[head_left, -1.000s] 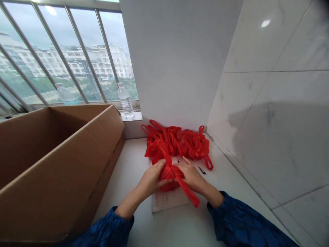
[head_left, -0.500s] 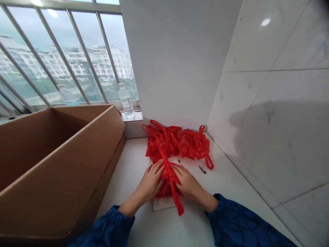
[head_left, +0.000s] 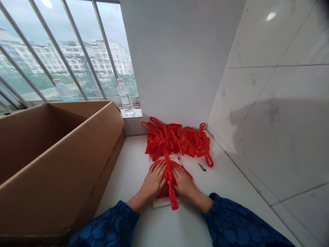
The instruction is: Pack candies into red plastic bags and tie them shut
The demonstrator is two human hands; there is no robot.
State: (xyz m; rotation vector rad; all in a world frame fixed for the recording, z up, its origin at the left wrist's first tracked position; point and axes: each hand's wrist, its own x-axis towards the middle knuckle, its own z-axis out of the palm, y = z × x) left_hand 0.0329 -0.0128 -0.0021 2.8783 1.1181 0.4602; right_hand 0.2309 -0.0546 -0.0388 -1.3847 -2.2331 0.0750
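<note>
Left: large open cardboard box [head_left: 64, 164], long wall hemming the work strip. Right: marble-look tiled wall [head_left: 269, 120], meeting the white counter [head_left: 185, 223] at a low ledge. Back: plain grey wall [head_left: 174, 68] and barred window [head_left: 64, 51], city blocks beyond. Free room only in the narrow lane between box and tiles, with bare counter near the front edge and right of the hands.

Against the grey wall, heap of red plastic bags [head_left: 180, 139], handles trailing. Just in front, single red bag [head_left: 169, 180] flat on a white sheet [head_left: 160, 203], one handle strip reaching up to the heap. Left hand [head_left: 153, 183] and right hand [head_left: 183, 183] palm-down on that bag, fingers straight and close together, side by side with the strip between.

Clear water bottle [head_left: 125, 96] upright on the sill. Second bottle [head_left: 63, 91] behind the box rim, lower part hidden. Small black item [head_left: 202, 167] right of the hands, too small to identify. Most of bag and sheet covered by the hands. Box floor out of sight. Blue sleeves [head_left: 239, 226] cut off at the bottom edge.
</note>
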